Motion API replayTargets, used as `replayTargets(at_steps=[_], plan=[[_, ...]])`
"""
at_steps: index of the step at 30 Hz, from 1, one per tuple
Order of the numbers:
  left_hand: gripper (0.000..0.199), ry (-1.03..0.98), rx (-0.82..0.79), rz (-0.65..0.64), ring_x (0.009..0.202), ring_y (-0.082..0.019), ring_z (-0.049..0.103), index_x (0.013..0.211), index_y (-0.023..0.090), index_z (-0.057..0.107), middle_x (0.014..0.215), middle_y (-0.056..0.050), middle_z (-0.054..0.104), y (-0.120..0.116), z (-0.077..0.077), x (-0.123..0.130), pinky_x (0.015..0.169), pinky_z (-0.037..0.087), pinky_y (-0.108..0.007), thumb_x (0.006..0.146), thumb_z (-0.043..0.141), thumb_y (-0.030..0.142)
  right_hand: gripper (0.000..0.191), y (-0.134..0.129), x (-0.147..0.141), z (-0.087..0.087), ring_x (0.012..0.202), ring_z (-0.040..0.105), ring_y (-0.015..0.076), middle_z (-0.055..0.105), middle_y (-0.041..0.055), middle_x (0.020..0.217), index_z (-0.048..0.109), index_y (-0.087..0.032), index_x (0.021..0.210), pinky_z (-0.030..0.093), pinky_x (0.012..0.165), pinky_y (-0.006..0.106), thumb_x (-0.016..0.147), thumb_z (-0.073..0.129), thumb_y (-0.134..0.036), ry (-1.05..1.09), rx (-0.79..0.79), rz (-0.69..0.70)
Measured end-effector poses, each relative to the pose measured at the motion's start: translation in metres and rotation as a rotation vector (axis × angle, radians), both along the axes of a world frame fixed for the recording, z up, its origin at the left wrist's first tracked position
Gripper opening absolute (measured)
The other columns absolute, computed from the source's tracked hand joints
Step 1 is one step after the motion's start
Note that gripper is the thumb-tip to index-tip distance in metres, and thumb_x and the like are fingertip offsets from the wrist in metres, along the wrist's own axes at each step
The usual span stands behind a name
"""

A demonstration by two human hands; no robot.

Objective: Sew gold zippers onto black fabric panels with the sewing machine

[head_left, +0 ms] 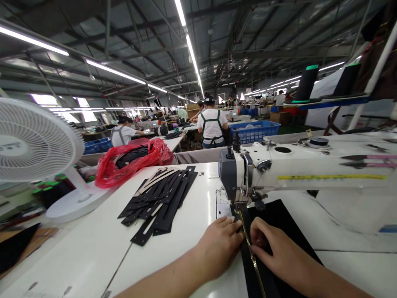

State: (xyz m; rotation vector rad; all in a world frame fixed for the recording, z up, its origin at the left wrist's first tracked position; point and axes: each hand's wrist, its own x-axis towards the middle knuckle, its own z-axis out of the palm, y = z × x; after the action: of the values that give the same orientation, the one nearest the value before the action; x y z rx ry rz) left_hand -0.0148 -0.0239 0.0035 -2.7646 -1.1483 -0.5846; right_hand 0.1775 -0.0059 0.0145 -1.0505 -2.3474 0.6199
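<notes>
Head view showed the left hand [217, 248] and the right hand [279, 248] lying spread and apart on either side of a brass-toothed zipper [252, 258], pressing down without pinching, on a black fabric panel [279, 219]. The zipper's upper end sat just under the presser foot [238, 205] of a white industrial sewing machine [297, 165]. Flat, even finger pressure on both sides seemed the good way to keep the tape straight and stop the layers slipping
</notes>
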Motion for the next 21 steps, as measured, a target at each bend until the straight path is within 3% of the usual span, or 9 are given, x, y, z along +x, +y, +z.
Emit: replayTargets(at_steps=[2, 6, 9, 14, 21], plan=[[0.024, 0.046, 0.049, -0.007, 0.109, -0.023, 0.055, 0.109, 0.014, 0.057, 0.118, -0.01, 0.059, -0.008, -0.002, 0.003, 0.099, 0.042, -0.041, 0.087, 0.047, 0.018, 0.019, -0.01, 0.003, -0.004, 0.067, 0.058, 0.0127, 0.058, -0.0013, 0.076, 0.05, -0.021, 0.084, 0.05, 0.062, 0.024, 0.077, 0.045, -0.005, 0.007, 0.1, 0.018], [0.022, 0.078, 0.164, -0.012, 0.104, -0.024, 0.059, 0.103, 0.007, 0.058, 0.112, -0.014, 0.063, -0.02, -0.006, 0.009, 0.098, 0.044, -0.04, 0.087, 0.044, 0.012, 0.028, -0.023, 0.01, -0.017, 0.101, 0.059, 0.0226, 0.061, 0.0116, 0.109, 0.058, -0.017, 0.107, 0.054, 0.082, 0.035, 0.085, 0.041, -0.015, -0.085, 0.533, 0.034], [0.021, 0.056, 0.236, -0.002, 0.104, -0.025, 0.059, 0.097, 0.006, 0.06, 0.11, -0.015, 0.063, -0.025, -0.008, 0.011, 0.097, 0.045, -0.04, 0.088, 0.042, 0.011, 0.034, -0.024, 0.013, -0.027, 0.109, 0.056, 0.026, 0.056, 0.0156, 0.122, 0.06, -0.01, 0.112, 0.054, 0.084, 0.038, 0.085, 0.04, -0.016, -0.19, 0.728, 0.05], [0.02, 0.016, 0.111, 0.026, 0.11, -0.023, 0.056, 0.101, 0.01, 0.059, 0.116, -0.013, 0.061, -0.028, -0.005, 0.011, 0.101, 0.042, -0.037, 0.089, 0.043, 0.014, 0.037, -0.023, 0.014, -0.032, 0.11, 0.055, 0.0282, 0.052, 0.0182, 0.124, 0.059, -0.003, 0.115, 0.055, 0.081, 0.04, 0.086, 0.039, -0.016, -0.294, 0.766, 0.056], [0.023, -0.004, 0.116, 0.016, 0.108, -0.023, 0.058, 0.107, 0.009, 0.058, 0.115, -0.015, 0.061, -0.026, -0.005, 0.01, 0.098, 0.046, -0.037, 0.088, 0.045, 0.013, 0.038, -0.02, 0.012, -0.031, 0.11, 0.054, 0.0277, 0.052, 0.0184, 0.123, 0.06, -0.004, 0.114, 0.052, 0.085, 0.04, 0.086, 0.037, -0.015, -0.264, 0.707, 0.055]])
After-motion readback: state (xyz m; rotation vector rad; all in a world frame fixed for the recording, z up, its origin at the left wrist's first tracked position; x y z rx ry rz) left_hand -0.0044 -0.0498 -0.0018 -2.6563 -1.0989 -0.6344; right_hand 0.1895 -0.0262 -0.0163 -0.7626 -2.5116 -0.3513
